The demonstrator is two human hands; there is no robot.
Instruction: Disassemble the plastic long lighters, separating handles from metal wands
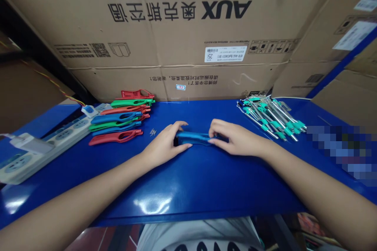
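Observation:
A blue plastic lighter handle (194, 138) lies crosswise between my two hands, close above or on the blue table top. My left hand (163, 145) grips its left end, thumb along the near side and fingers at the far side. At the other end, my right hand (232, 137) pinches it between thumb and bent fingers. A small heap of tiny metal pins or screws (153, 132) lies just left of my left hand. Farther left is a row of red, green, orange and blue lighter handles (120, 119). To the right lie metal lighter tubes with green parts (271, 115).
A white power strip (55, 141) with plugs and a cable runs along the left side. Large cardboard panels (176, 43) stand behind the blue table (206, 188). A blurred patch (344, 153) covers something at the right.

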